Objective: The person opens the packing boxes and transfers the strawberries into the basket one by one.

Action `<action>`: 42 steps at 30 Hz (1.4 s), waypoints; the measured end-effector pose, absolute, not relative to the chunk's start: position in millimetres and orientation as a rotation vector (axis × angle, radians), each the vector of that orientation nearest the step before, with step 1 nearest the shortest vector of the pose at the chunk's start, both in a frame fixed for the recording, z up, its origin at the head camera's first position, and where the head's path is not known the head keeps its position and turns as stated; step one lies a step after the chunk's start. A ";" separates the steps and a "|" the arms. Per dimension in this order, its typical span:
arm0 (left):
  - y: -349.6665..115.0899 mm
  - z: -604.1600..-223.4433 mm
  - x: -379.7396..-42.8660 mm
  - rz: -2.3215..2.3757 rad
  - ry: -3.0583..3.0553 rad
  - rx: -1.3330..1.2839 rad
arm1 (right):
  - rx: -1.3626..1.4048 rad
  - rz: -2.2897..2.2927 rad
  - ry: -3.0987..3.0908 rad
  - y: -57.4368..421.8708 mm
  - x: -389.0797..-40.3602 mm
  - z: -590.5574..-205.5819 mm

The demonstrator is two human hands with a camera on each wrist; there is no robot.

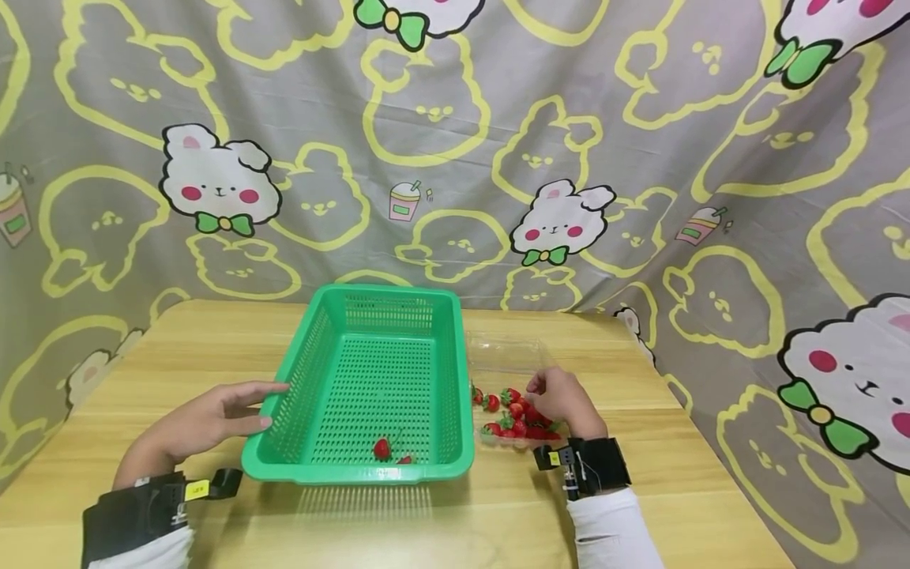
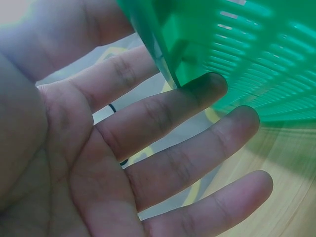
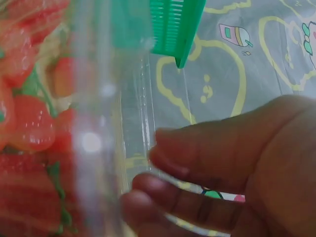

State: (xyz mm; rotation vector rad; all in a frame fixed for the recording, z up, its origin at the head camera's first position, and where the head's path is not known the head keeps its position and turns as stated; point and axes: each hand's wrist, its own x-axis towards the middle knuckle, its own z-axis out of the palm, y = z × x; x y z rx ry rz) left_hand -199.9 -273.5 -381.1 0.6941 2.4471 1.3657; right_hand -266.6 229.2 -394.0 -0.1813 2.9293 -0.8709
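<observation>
A green plastic basket [image 1: 359, 472] with slotted walls stands on the table. One whole strawberry [image 1: 381, 449] and part of another red one lie near its front wall. My left hand [image 1: 202, 419] is at the basket's left rim; its fingers [image 2: 192, 163] are spread and fairly straight, overlapping the outer wall in the left wrist view. To the right of the basket, a clear plastic box [image 1: 506, 348] holds several strawberries [image 1: 517, 427]. Over the box's right side is my right hand [image 1: 565, 399], fingers loosely bent. In the right wrist view its thumb [image 3: 192, 150] and fingertips stand apart beside the clear wall, with nothing seen between.
The wood-grain table [image 1: 377, 529] carries both containers. Behind it and at both sides hangs a grey cloth [image 1: 455, 118] printed with yellow outlines and white bears. The clear box stands close against the basket's right wall. Black camera straps [image 1: 600, 466] circle both wrists.
</observation>
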 end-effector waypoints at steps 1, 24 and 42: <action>-273.6 -380.5 -200.4 1.360 2.448 0.702 | -0.176 -0.830 2.931 229.2 -265.5 -393.8; -273.4 -380.5 -199.9 1.356 2.455 0.672 | -0.127 -0.533 2.974 207.9 -263.0 -407.5; -272.8 -379.8 -201.7 1.340 2.456 0.672 | -0.168 -0.868 2.843 223.8 -268.9 -408.1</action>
